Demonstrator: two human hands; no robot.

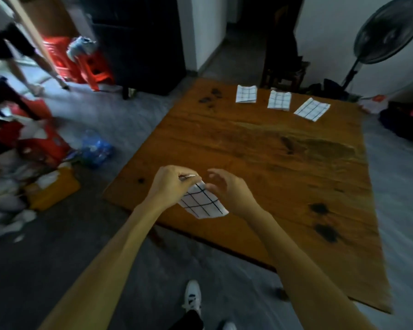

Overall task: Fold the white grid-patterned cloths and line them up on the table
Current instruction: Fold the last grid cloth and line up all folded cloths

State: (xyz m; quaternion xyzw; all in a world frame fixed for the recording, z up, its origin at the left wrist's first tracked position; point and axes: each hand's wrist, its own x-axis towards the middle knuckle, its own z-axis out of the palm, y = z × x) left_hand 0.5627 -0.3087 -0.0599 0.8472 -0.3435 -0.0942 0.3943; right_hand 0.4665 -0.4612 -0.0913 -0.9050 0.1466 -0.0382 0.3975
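Three folded cloths lay along the wooden table. Left hand pinched a fourth cloth; right hand hovered beside it, fingers loosely spread.

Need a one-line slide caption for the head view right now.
Left hand pinches a grid-patterned cloth beside the open right hand; three folded cloths line the wooden table's far edge.

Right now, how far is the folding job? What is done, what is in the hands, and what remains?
Done: three folded cloths lie in a row at the far end of the table; the rightmost sits at an angle. In hand: the left hand pinches a fourth cloth above the near edge, while the right hand touches it. Left: finish this one and place it in the row. No further unfolded cloths can be seen.
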